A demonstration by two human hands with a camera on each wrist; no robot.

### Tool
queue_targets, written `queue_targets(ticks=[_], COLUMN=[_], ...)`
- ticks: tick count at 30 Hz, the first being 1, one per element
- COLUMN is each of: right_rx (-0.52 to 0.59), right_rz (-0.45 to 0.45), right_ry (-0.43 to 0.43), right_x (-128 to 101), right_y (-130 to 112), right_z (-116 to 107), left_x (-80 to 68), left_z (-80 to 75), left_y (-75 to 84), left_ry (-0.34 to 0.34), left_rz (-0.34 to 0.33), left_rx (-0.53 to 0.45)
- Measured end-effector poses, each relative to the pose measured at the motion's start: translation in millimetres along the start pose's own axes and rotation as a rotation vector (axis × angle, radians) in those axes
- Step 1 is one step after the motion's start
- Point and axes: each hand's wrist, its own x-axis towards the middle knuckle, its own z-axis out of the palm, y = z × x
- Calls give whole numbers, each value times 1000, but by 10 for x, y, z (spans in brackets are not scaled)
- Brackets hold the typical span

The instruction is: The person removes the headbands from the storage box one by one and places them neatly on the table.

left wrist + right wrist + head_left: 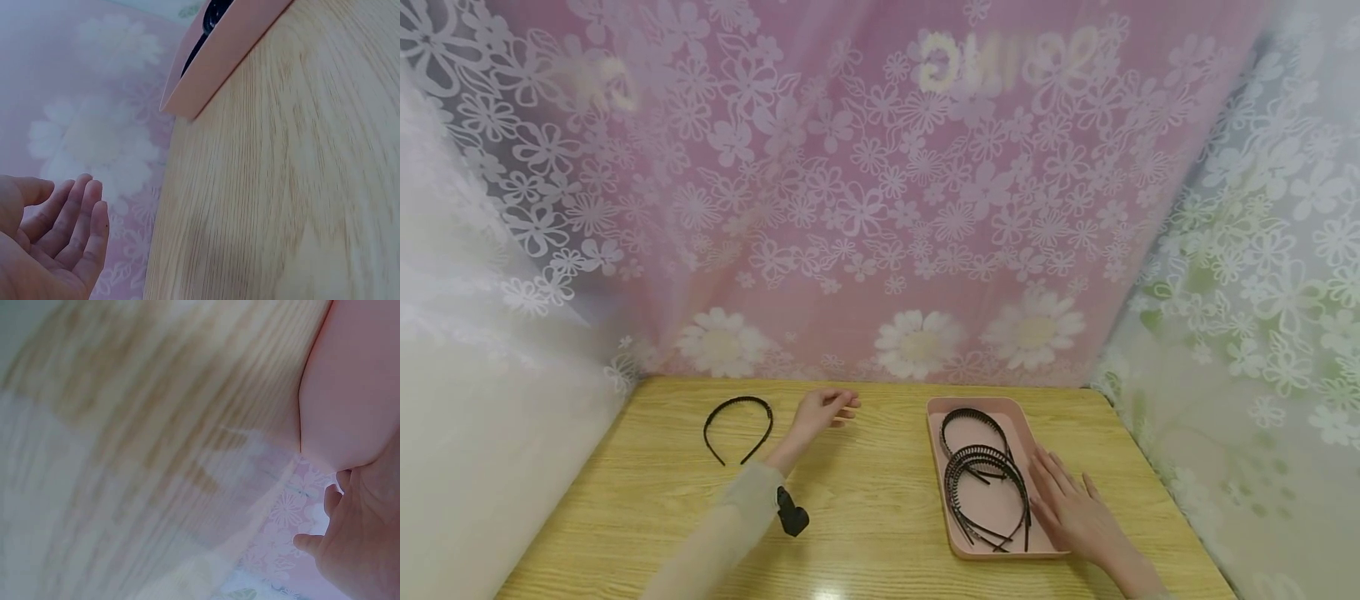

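A single black toothed headband lies on the wooden table at the back left. My left hand hovers just right of it, fingers relaxed and holding nothing; in the left wrist view the left hand shows an empty palm. A pink tray at the right holds several black headbands. My right hand rests flat on the tray's right side with straight fingers, next to those headbands. In the right wrist view the right hand lies against the pink tray.
Flowered translucent curtains close in the table at the back and both sides. A black wrist camera sits on my left sleeve. The pink tray corner shows in the left wrist view.
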Motion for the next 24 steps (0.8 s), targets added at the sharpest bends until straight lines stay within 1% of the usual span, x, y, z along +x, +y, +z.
queue_targets(ticks=[5,6,12,13,16,20,24], right_rx=[11,13,13,12,11,18,27], right_rz=[12,13,16,14,6,-5,-5], right_ry=[-10,-14,-18,-15,-3,12,14], right_x=[6,7,2,-1,-10,-21,-21], right_y=[-6,-6,25,30,30,25,14], right_z=[-16,-17,4,7,5,9,7], left_x=[17,-5,32,61,70,70,68], left_z=[170,204,424,465,597,765,927], left_y=[63,114,147,111,119,100,83], left_ry=[-46,-57,-105,-112,-133,-168,-195], left_rz=[3,5,11,12,22,52,61], left_rx=[-19,-18,-13,-13,-6,18,25])
